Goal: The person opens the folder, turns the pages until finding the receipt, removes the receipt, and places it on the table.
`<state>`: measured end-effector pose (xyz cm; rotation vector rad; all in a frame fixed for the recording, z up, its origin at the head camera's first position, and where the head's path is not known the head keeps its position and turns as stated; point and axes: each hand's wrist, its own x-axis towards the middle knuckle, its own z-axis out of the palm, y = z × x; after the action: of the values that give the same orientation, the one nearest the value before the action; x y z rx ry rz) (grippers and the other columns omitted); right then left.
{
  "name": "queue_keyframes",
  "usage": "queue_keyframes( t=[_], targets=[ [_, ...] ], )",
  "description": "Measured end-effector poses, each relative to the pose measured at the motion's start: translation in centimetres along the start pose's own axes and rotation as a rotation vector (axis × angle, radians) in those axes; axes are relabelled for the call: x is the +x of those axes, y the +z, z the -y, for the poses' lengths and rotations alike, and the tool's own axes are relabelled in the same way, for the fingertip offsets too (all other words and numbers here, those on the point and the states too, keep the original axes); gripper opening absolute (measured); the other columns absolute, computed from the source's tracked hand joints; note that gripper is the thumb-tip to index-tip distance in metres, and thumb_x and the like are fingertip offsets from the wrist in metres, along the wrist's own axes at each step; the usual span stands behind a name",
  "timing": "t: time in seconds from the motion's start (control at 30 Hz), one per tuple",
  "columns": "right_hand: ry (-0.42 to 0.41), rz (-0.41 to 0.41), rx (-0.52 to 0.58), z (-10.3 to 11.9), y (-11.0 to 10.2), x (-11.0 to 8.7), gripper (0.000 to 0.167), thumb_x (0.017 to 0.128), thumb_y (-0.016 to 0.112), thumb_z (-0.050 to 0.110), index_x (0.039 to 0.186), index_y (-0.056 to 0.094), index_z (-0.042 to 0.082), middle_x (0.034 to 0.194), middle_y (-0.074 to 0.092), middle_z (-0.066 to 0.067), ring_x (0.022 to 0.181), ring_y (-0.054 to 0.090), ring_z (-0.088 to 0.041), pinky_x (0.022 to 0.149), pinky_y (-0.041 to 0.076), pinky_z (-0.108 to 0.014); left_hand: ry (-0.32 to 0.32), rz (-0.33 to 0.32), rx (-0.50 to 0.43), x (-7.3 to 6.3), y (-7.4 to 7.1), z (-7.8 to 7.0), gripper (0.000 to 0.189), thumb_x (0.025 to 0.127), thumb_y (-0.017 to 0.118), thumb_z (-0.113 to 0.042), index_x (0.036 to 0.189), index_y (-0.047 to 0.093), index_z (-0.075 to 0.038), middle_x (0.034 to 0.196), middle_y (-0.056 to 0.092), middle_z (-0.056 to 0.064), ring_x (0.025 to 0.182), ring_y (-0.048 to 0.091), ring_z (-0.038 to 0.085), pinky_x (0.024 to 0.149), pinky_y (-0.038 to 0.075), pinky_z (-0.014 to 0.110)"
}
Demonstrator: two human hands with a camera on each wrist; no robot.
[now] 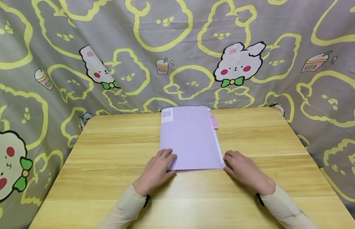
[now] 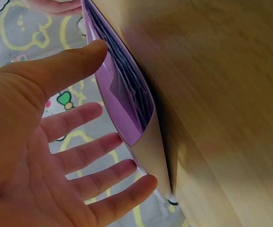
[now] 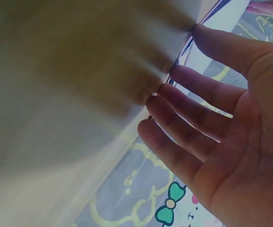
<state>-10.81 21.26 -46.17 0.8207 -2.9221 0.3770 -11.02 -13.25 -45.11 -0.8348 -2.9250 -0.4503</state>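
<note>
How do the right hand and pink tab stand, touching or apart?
Apart: the head view shows wooden tabletop between the right hand and the pink tab.

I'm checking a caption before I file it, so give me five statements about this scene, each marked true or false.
1. A purple folder lies on a wooden table. True.
2. The table is purple too. False: it is light wood-coloured.
3. The left hand and right hand are at the folder's near corners. True.
4. A white label sits at the folder's far left corner. True.
5. The left hand covers that label. False: the label is uncovered.
</note>
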Motion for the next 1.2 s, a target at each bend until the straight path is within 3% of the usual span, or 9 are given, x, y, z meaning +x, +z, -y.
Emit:
queue_keyframes(
  t=[0.23,0.7,1.2],
  targets=[
    [0.011,0.0,0.001,-0.05,-0.03,0.12,0.024,0.088,0.081,0.015,0.104,0.072,0.0,0.111,0.067,-0.011,0.098,0.065,-0.029,0.077,0.059,-0.042,0.002,0.006,0.063,0.21,0.2,-0.17,0.053,0.085,0.085,-0.033,0.129,0.066,-0.013,0.141,0.058,0.016,0.13,0.053,0.036,0.096,0.051,0.057],
    [0.017,0.012,-0.007,0.05,0.0,0.33,0.029,0.089,0.08,0.016,0.113,0.072,0.002,0.11,0.067,-0.009,0.098,0.065,-0.028,0.079,0.058,-0.043,0.027,0.001,0.103,0.25,0.35,-0.44,0.047,0.086,0.083,-0.033,0.127,0.068,-0.014,0.14,0.058,0.018,0.128,0.055,0.038,0.092,0.054,0.055],
    [0.02,0.028,-0.009,-0.09,-0.14,0.36,0.029,0.09,0.08,0.019,0.11,0.072,-0.001,0.114,0.067,-0.011,0.1,0.065,-0.029,0.079,0.058,-0.044,0.035,-0.012,-0.012,-0.31,0.32,0.16,0.046,0.091,0.079,-0.027,0.131,0.065,-0.008,0.143,0.056,0.02,0.132,0.053,0.037,0.101,0.051,0.054]
  ],
)
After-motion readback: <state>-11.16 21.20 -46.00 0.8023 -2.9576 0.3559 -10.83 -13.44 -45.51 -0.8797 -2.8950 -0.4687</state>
